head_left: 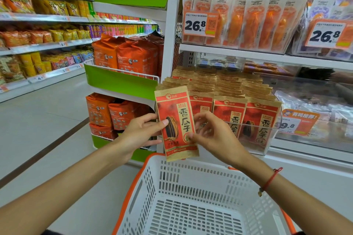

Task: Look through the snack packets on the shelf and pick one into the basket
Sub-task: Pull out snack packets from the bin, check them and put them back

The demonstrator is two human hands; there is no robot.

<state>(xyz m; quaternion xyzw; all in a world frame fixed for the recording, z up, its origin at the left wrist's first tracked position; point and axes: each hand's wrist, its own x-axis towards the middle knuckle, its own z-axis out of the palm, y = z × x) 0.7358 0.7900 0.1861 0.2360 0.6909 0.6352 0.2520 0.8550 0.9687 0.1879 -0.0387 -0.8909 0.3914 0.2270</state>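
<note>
Item: one seed packet (176, 123), red and brown paper, upright at centre frame, held clear of the shelf and directly above the far rim of the basket (193, 170). Left hand (142, 133): thumb across the packet's front left edge, fingers behind, a firm side grip. Right hand (212, 136): thumb and fingertips pinching the packet's lower right edge; how far the other fingers wrap behind it cannot be told from this angle. Stock: rows of matching packets (229, 101) stand packed in a clear tray (275, 133) at centre right, just behind the held one. Above them, upper right, orange pouches (254, 21) hang behind a price card (200, 25). Left of frame: orange bags (126, 57) in a green rack. Basket: white with an orange rim, lower centre, nothing inside it. Status, as judged: packet chosen or under inspection, not yet dropped. Risks: the packet sits over the basket's far edge and not its middle, so a release here could let it tip outward onto the floor; the right hand is near the front row, and a careless withdrawal could drag neighbouring packets forward out of the tray.
</note>
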